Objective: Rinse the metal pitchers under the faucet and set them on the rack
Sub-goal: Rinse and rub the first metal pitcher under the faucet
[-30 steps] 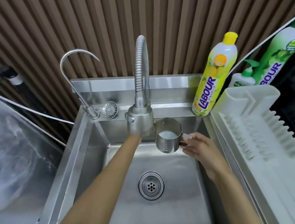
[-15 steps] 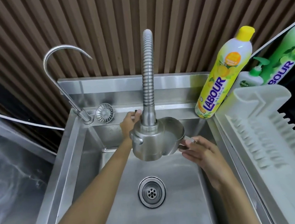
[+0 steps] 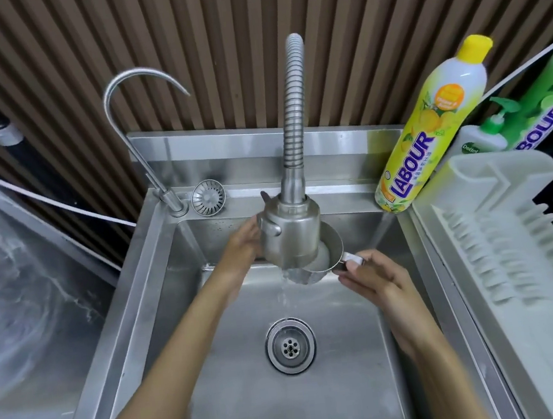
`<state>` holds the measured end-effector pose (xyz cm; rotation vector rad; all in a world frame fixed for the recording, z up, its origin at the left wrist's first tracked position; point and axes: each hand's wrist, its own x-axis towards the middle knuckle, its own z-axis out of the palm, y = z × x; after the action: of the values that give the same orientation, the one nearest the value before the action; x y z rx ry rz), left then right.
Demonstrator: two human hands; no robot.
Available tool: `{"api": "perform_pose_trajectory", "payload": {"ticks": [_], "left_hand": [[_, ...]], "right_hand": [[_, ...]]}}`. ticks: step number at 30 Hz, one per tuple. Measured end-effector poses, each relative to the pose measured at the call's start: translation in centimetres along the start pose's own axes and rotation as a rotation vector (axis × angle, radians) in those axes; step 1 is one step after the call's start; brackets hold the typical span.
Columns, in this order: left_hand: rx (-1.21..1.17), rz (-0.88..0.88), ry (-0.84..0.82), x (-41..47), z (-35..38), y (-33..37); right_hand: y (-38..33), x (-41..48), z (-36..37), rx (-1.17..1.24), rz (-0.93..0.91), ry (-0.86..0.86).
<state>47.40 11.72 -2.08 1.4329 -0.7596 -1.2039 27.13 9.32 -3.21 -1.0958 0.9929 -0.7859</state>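
While water (image 3: 283,294) runs | right hand (image 3: 376,280) grips pitcher (image 3: 332,254) | left hand (image 3: 243,244) behind faucet (image 3: 292,238)

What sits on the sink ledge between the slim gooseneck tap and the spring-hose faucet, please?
A round metal drain strainer, shown in the head view.

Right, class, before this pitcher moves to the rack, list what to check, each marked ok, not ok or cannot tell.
1. Right hand grips the metal pitcher by its handle: ok.
2. Water from the spray head reaches the pitcher: ok.
3. Pitcher inside rinsed clean: cannot tell, the spray head hides it.
4. Water turned off: not ok, it runs towards the drain.
5. Left hand has let go of the spray head: cannot tell, its fingers are hidden.
6. Dish rack has free slots: ok.
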Motion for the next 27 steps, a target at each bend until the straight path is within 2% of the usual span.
{"api": "perform_pose_trajectory", "payload": {"ticks": [5,8,10,13,16,18,20,22,25,27], "left_hand": [[0.232,0.143,-0.144,-4.4,-1.5,-1.7],[0.392,0.203,-0.017,-6.2,-1.4,-2.3],[0.451,0.197,0.102,-7.5,-0.4,-2.5],[0.318,0.110,0.070,-7.8,0.9,-4.1],[0.194,0.102,-0.007,-6.9,2.0,-5.3],[0.080,0.134,-0.006,-6.0,2.5,-5.8],[0.002,0.191,0.029,-5.2,2.3,-5.4],[0.029,0.289,0.080,-4.9,1.6,-4.4],[0.299,0.484,0.134,-5.8,0.2,-2.3],[0.490,0.558,0.186,-6.9,-0.1,-1.4]], "right_hand": [[0.3,-1.4,2.2,0.079,0.018,-0.086],[0.2,-2.1,3.0,0.080,0.055,-0.093],[-0.4,-2.4,3.0,-0.012,0.098,-0.086],[-1.3,-2.6,2.4,-0.228,0.098,-0.010],[-2.1,-2.8,2.0,-0.598,-0.119,0.112],[-2.3,-2.9,2.4,-0.673,-0.220,0.153],[-2.0,-2.6,2.9,-0.494,-0.229,0.131],[-1.4,-2.3,3.6,-0.204,-0.165,0.027],[-0.1,-2.1,4.4,0.203,-0.039,-0.125],[0.3,-2.2,4.8,0.357,0.038,-0.174]]}}
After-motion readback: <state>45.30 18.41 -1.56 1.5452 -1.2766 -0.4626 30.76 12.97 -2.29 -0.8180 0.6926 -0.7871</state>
